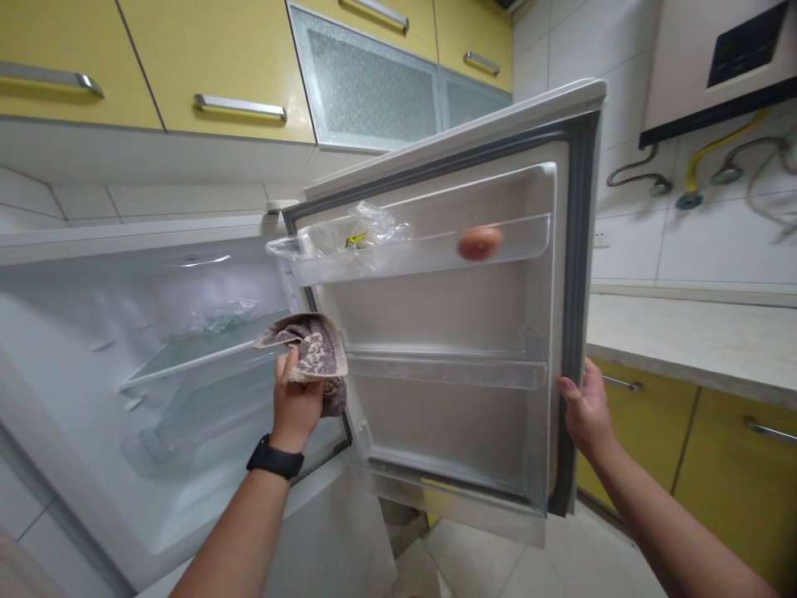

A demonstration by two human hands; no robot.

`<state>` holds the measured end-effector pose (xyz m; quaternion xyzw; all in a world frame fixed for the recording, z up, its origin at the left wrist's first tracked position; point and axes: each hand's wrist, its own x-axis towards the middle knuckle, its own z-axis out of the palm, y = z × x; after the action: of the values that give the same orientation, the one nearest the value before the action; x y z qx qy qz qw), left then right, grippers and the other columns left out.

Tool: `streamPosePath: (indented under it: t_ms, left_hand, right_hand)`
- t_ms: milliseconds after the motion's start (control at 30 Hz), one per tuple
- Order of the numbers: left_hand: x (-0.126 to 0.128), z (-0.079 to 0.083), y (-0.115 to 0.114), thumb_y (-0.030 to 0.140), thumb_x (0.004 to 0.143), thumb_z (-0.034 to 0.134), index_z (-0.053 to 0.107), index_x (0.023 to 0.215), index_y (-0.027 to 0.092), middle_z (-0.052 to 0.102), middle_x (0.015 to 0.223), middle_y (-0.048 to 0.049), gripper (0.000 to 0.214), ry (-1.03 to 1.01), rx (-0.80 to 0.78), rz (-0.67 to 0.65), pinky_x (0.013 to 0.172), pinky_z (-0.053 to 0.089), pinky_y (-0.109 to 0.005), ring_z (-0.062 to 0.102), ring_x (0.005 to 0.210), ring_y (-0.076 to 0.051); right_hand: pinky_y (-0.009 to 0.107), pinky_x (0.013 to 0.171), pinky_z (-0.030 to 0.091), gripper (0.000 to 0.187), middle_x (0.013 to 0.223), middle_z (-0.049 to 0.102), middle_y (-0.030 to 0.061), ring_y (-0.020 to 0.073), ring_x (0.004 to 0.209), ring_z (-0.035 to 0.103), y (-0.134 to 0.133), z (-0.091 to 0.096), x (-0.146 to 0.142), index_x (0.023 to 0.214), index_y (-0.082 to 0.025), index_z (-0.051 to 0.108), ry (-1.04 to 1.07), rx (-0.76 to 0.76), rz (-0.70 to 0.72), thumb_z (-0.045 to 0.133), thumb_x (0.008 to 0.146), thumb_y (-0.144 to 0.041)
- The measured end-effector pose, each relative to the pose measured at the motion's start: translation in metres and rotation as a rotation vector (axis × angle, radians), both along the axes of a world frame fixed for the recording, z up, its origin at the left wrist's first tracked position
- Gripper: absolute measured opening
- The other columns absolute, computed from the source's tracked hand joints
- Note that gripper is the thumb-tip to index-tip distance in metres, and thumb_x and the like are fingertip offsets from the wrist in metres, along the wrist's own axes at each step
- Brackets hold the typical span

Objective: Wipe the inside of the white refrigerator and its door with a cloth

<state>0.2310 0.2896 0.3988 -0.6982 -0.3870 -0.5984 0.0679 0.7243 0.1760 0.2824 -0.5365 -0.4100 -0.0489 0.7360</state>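
A bunched brown-and-cream patterned cloth (319, 349) is gripped in my left hand (297, 407), which wears a black watch (275, 458) on its wrist. This hand is in front of the hinge side of the open refrigerator door (436, 432). My right hand (586, 409) grips the door's outer edge, thumb on the inner side by the grey seal and the other fingers mostly hidden behind. On the top door shelf (429, 256) lie an egg (480, 242) and a crumpled clear plastic bag (367, 232).
Inside the refrigerator, a glass shelf (205, 353) carries a clear bag (233, 316), with a clear drawer (187, 423) below. Yellow cabinets (230, 58) hang above. A pale countertop (697, 345) stands right of the door, under a water heater (716, 66) and pipes.
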Motion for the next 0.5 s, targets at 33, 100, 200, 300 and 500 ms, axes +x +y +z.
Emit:
streamPosePath:
  t_ms: [33, 100, 200, 300, 500]
  left_hand:
    - [0.006, -0.001, -0.006, 0.041, 0.091, 0.062, 0.060, 0.122, 0.020, 0.056, 0.111, -0.0091, 0.038, 0.020, 0.002, 0.004, 0.097, 0.054, -0.042, 0.062, 0.105, -0.027]
    - [0.023, -0.006, -0.022, 0.048, 0.088, 0.067, 0.058, 0.130, 0.019, 0.055, 0.119, -0.0128, 0.052, 0.107, 0.024, 0.009, 0.094, 0.055, -0.043, 0.062, 0.111, -0.032]
    - [0.056, -0.017, -0.050, 0.057, 0.088, 0.064, 0.055, 0.138, 0.017, 0.056, 0.123, -0.0186, 0.064, 0.265, 0.079, 0.023, 0.090, 0.057, -0.049, 0.062, 0.111, -0.038]
    - [0.085, -0.027, -0.071, 0.052, 0.088, 0.062, 0.059, 0.134, 0.018, 0.062, 0.114, -0.0185, 0.058, 0.387, 0.099, 0.015, 0.082, 0.058, -0.048, 0.066, 0.100, -0.038]
    - [0.100, -0.028, -0.089, 0.047, 0.085, 0.062, 0.065, 0.129, 0.018, 0.068, 0.097, -0.0156, 0.054, 0.357, -0.019, -0.103, 0.079, 0.059, -0.048, 0.068, 0.091, -0.036]
  right_hand:
    - [0.064, 0.113, 0.042, 0.090, 0.135, 0.062, 0.0175, 0.0401, 0.126, 0.058, 0.000, 0.000, 0.000, 0.144, -0.021, 0.050, 0.004, 0.001, 0.005, 0.063, 0.075, -0.079]
    - [0.064, 0.113, 0.042, 0.090, 0.135, 0.062, 0.0180, 0.0402, 0.125, 0.059, 0.000, 0.001, -0.001, 0.144, -0.020, 0.050, 0.011, 0.007, 0.017, 0.063, 0.076, -0.078]
    - [0.065, 0.113, 0.042, 0.091, 0.134, 0.062, 0.0187, 0.0405, 0.124, 0.059, 0.000, 0.001, -0.002, 0.144, -0.019, 0.050, 0.012, 0.008, 0.004, 0.062, 0.076, -0.078]
    - [0.066, 0.114, 0.041, 0.089, 0.135, 0.062, 0.0181, 0.0398, 0.124, 0.059, 0.000, 0.000, -0.001, 0.145, -0.021, 0.049, 0.007, -0.008, -0.003, 0.061, 0.078, -0.077]
    - [0.061, 0.120, 0.037, 0.085, 0.147, 0.057, 0.0180, 0.0393, 0.137, 0.053, -0.002, -0.004, 0.001, 0.151, -0.021, 0.043, -0.013, -0.058, 0.011, 0.058, 0.084, -0.072]
